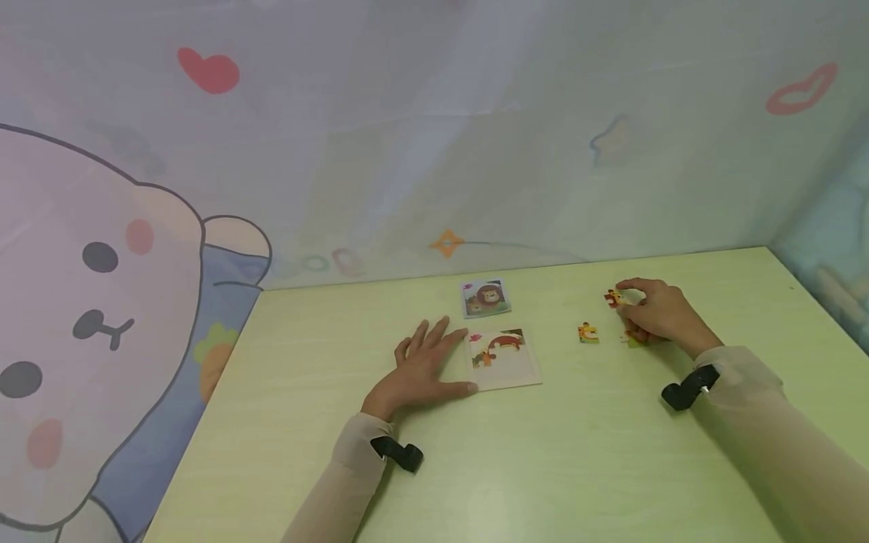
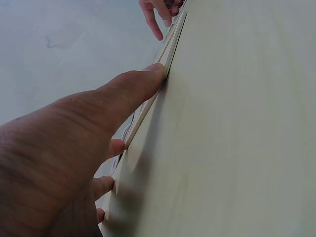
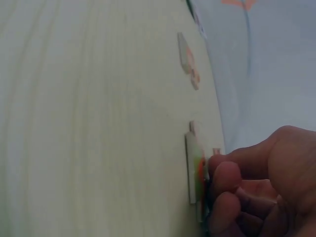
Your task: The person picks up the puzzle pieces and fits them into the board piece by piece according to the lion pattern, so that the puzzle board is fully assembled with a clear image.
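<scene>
A square puzzle board (image 1: 505,369), partly filled with picture pieces, lies flat on the table. My left hand (image 1: 422,373) is spread at its left side, with the thumb on the near left corner and the index fingertip at the far left corner. In the left wrist view the thumb (image 2: 133,89) presses on the board's edge. Over to the right, my right hand (image 1: 660,311) has its index finger and thumb on either side of a red and yellow puzzle piece (image 1: 613,299). Another piece (image 1: 633,339) lies partly hidden under its curled fingers.
A loose yellow puzzle piece (image 1: 588,333) lies left of my right hand. Behind the board is a picture card (image 1: 486,298) with lions. A printed cloth (image 1: 407,151) hangs along the table's back edge.
</scene>
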Motion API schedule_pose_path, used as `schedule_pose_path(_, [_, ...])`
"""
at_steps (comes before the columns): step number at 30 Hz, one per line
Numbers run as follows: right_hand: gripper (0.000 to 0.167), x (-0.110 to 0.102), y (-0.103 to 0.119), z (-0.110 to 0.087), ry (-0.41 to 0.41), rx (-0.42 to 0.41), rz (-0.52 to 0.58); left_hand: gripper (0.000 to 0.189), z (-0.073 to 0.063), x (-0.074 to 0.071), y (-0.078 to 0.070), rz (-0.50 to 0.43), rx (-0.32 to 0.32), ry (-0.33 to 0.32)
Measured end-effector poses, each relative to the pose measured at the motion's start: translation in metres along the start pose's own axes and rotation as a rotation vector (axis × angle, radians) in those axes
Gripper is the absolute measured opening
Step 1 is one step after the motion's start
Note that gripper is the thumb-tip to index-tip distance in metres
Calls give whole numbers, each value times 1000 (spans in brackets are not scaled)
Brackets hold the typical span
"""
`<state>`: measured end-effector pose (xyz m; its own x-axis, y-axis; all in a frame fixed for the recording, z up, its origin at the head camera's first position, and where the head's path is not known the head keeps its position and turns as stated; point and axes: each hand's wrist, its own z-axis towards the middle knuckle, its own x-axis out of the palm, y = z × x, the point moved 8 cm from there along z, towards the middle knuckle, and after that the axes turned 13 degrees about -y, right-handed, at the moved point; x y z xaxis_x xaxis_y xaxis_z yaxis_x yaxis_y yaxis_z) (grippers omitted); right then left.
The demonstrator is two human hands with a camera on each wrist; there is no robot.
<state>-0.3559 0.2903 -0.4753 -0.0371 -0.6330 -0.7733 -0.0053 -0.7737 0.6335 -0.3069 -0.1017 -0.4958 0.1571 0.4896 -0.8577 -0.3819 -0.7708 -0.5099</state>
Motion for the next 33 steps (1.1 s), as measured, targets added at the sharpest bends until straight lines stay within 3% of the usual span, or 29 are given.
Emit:
schedule_pose_path(15, [48,-1,-5,4,27,27,6,96,1,0,-1,-13,8,-3])
schedule_pose_path(18, [45,-4,-4,4,-15,5,-26,96,1,0,-2,-21,17,-11])
schedule_pose_path(23, [41,-13,-3,2,-156,-16,-87,96,-1,-1,-2,-27,19,-12])
schedule_pose_path(27, [35,-17,-4,-3,-218,5,-31,95,-1,-1,-2,-7,11,-6])
schedule_pose_path(33, [29,-16,-3,-8,-217,21,83,96,0,0,0,-6,5,-3])
